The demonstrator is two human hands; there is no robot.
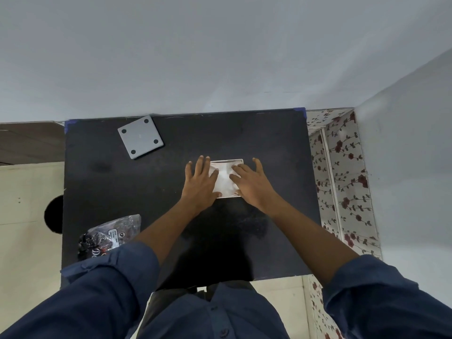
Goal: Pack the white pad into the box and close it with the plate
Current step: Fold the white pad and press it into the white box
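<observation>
On the black table [122, 182], both hands lie flat with fingers spread, pressing the white pad [225, 181] down inside the small white box [238, 161]. The left hand [200, 182] covers the box's left side and the right hand [249, 184] its right side; neither clasps anything. The pad seems to sit wholly within the box walls, though the hands hide its edges. The grey plate [140, 136] lies apart at the table's far left. A crinkled plastic bag [110, 234] rests near the left sleeve [105, 289].
</observation>
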